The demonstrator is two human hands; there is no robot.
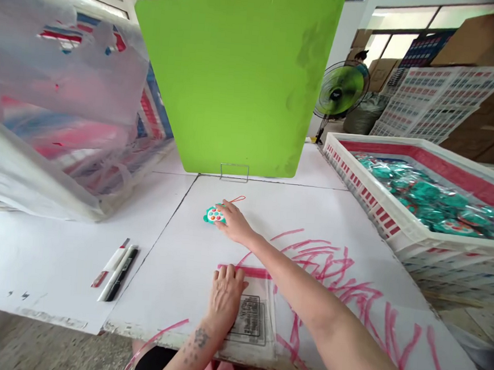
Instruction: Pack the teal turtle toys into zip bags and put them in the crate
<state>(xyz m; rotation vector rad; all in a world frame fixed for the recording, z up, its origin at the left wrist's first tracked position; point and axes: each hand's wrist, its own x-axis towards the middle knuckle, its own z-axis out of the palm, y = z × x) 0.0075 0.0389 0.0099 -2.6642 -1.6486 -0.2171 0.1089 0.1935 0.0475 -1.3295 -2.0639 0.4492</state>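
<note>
A small green toy [215, 215] with a white face and coloured buttons lies on the white table, a thin red cord loop [238, 199] beside it. My right hand [234, 223] reaches over the toy's right side, fingertips touching it; whether it grips the toy is hard to make out. Nearer to me, my left hand [226, 294] lies palm down with fingers extended on the left edge of a clear plastic bag [254, 316] with black print.
A green board [238, 81] stands upright at the back. Markers [118, 272] lie at the left, near plastic-wrapped stock [61, 153]. On the right is a white crate [373, 209] of bagged green toys [426, 193]. A fan [342, 90] stands behind.
</note>
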